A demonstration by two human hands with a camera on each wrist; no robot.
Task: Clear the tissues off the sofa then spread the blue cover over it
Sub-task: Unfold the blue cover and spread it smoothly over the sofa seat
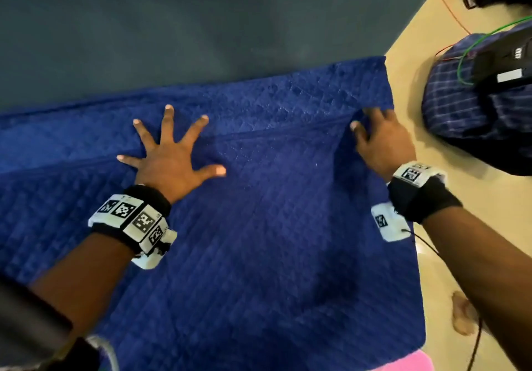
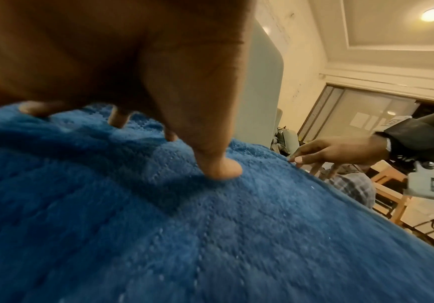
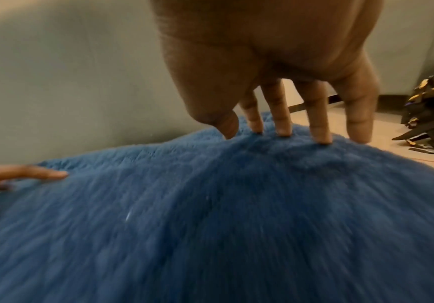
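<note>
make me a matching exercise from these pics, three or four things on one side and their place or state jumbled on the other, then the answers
Things
1. left hand
2. right hand
3. blue cover
4. checked bag

Places or states
A. on the floor to the right of the sofa
B. fingers spread wide, palm flat on the fabric
C. at the cover's right edge, fingertips pressing into it
D. lying spread over the sofa seat

Pairs: 1-B, 2-C, 3-D, 4-A

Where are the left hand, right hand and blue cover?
left hand (image 1: 169, 163): head view, back of the hand.
right hand (image 1: 380, 140): head view, back of the hand.
blue cover (image 1: 273, 226): head view, flat middle area.
</note>
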